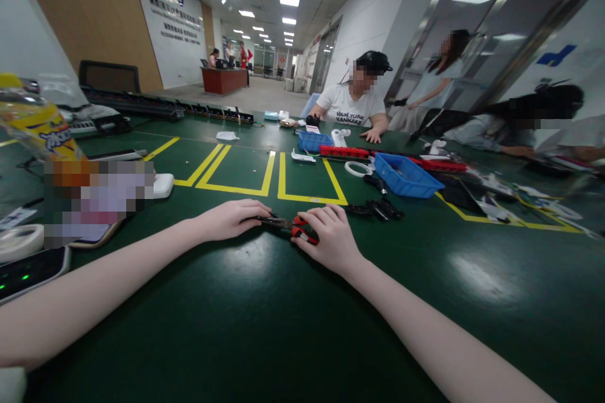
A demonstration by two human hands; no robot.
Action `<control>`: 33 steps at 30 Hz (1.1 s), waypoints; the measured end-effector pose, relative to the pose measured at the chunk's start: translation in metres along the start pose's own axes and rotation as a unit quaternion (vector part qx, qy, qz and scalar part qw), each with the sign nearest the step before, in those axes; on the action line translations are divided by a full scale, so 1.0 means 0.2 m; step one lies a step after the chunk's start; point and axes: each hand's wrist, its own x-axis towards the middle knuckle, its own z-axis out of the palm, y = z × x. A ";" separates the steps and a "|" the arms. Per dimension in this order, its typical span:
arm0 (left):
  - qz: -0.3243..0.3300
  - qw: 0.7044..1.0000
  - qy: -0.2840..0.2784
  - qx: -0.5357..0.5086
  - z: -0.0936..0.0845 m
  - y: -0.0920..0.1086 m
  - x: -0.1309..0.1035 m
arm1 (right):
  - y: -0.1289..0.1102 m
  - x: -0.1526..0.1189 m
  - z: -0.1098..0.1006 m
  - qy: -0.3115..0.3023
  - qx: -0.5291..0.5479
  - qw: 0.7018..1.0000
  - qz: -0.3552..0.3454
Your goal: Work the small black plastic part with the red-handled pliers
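My right hand [331,236] is closed round the red-and-black handles of a pair of pliers [305,236], whose dark jaws point left. Across from it, my left hand [236,219] has its fingers pressed together on a small dark piece [265,217] at the tips of the jaws. That piece is too small to make out clearly. Both hands are low over the green table [265,327], short of the yellow tape outlines. Several black parts [378,208] lie on the table beyond my right hand.
Blue bins [406,176], a white tape ring [358,168] and red strips [345,152] are at the back right. On the left stand a bottle [51,132], a phone [106,208], a white case [163,186] and a tape roll [21,242]. A person [352,101] sits opposite.
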 end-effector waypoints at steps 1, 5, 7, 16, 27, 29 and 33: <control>0.000 1.000 0.002 -0.003 0.00 0.00 0.00 | 0.00 0.00 0.00 -0.002 -0.002 1.000 -0.001; -0.001 1.000 0.010 -0.008 0.00 0.01 0.00 | 0.00 0.00 -0.01 -0.014 -0.006 1.000 0.003; -0.002 1.000 0.016 -0.010 0.00 0.01 0.00 | 0.00 0.00 -0.01 -0.018 -0.002 1.000 0.010; -0.007 1.000 0.020 -0.012 -0.01 0.03 0.01 | -0.02 0.01 -0.02 -0.028 0.019 0.999 0.024; -0.014 1.000 0.026 -0.004 0.01 0.03 0.01 | -0.01 0.00 -0.02 -0.033 0.047 0.997 0.050; -0.008 1.000 0.027 -0.006 0.01 0.03 0.02 | -0.01 0.00 -0.03 -0.034 0.048 0.997 0.054; 0.007 0.999 0.032 -0.010 0.01 0.04 0.02 | -0.01 0.00 -0.03 -0.035 0.047 0.997 0.053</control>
